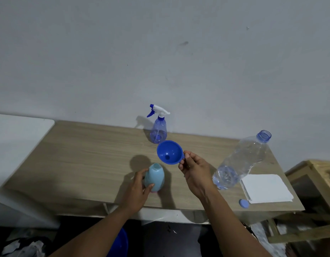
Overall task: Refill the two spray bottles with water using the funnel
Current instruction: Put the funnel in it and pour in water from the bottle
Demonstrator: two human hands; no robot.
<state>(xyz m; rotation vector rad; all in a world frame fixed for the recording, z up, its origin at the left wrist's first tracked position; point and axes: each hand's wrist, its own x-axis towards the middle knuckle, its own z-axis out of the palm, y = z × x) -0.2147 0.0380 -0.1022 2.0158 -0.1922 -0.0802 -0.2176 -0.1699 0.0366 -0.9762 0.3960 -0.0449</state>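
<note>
On the wooden table [82, 153], the left hand [137, 190] wraps around the side of a light blue bottle [154, 178], fingers and thumb curled on either side of its body; the bottle stands upright with its neck uncapped. The right hand [194, 171] pinches the small handle of a blue funnel [169, 152] between thumb and fingertips, holding it in the air just above and to the right of the light blue bottle's mouth, its spout not in the neck. Behind the funnel, near the wall, stands a clear blue spray bottle [158, 129] with its white trigger head on. To the right, a large clear water bottle [240, 162] stands open, with a little water at the bottom, and its blue cap [243, 203] lies by a folded white cloth [267, 188].
</note>
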